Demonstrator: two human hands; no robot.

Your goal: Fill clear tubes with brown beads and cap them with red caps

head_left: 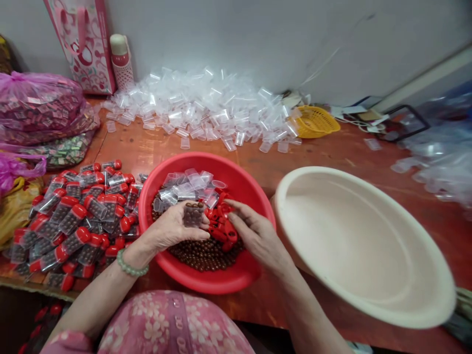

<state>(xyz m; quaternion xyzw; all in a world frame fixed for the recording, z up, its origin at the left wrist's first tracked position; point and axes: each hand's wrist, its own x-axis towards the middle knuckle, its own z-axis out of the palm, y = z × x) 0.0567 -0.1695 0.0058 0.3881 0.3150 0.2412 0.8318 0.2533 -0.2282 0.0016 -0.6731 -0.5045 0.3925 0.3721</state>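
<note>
Over a red basin (206, 284), my left hand (173, 228) holds a small clear container (193, 215) filled with brown beads. My right hand (254, 233) is at the red caps (222, 223) in the basin, thumb and forefinger close together; whether a cap is pinched between them is hard to make out. Brown beads (206, 258) cover the bottom of the basin, and clear empty containers (184, 189) lie at its back left.
Left of the basin lies a pile of filled, red-capped containers (73, 221). A large cream basin (354, 246) stands at the right. Behind are heaped clear containers (210, 105), a yellow basket (317, 123), a bottle (121, 64) and a pink bag (86, 49). Purple plastic bags (40, 108) sit far left.
</note>
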